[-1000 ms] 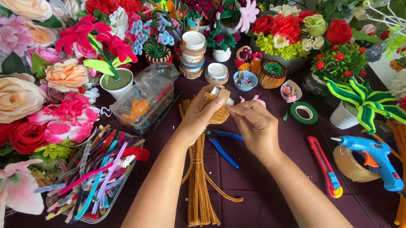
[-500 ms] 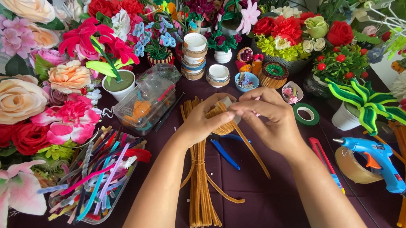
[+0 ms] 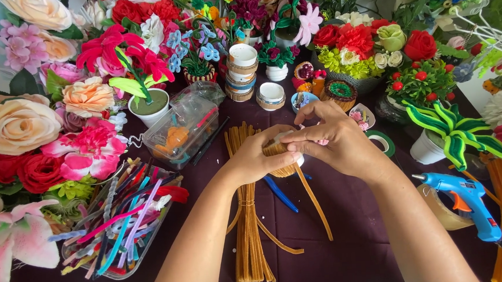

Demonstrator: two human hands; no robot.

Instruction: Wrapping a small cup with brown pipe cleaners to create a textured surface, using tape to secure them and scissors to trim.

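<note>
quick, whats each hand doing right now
Left hand: closed around a small pot partly wrapped in brown pipe cleaner.
Right hand: fingers curled over the pot's top; grip unclear.

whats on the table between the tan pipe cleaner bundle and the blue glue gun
In the head view, the forearm of the right hand crosses there above bare dark tablecloth; a loose tan pipe cleaner lies near the bundle.
</note>
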